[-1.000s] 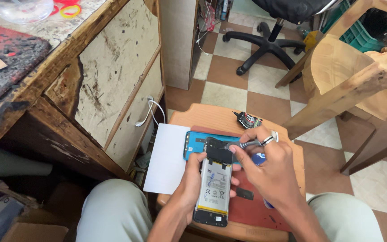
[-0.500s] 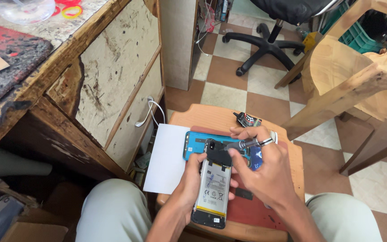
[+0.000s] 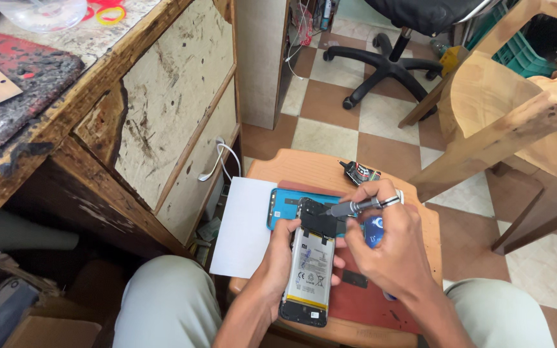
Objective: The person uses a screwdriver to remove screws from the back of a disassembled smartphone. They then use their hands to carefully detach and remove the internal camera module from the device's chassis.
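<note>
Left hand point(image 3: 277, 264) grips the opened phone point(image 3: 309, 267) by its left edge — battery showing, lying on a red mat point(image 3: 362, 299) atop the small wooden bench point(image 3: 317, 167). Right hand point(image 3: 381, 248) holds a screwdriver point(image 3: 356, 206), tip at phone's far end; blue back cover point(image 3: 285, 209) & white sheet point(image 3: 247, 225) just left

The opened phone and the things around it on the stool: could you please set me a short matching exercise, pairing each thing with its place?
Things:
1. opened phone
2. screwdriver
3. white sheet
4. small black tube

Places:
A. at the stool's far edge, touched by neither hand
B. in the right hand, tip over the phone's top end
C. steadied by the left hand
D. lying to the left of the phone

Pairs: 1-C, 2-B, 3-D, 4-A
</note>
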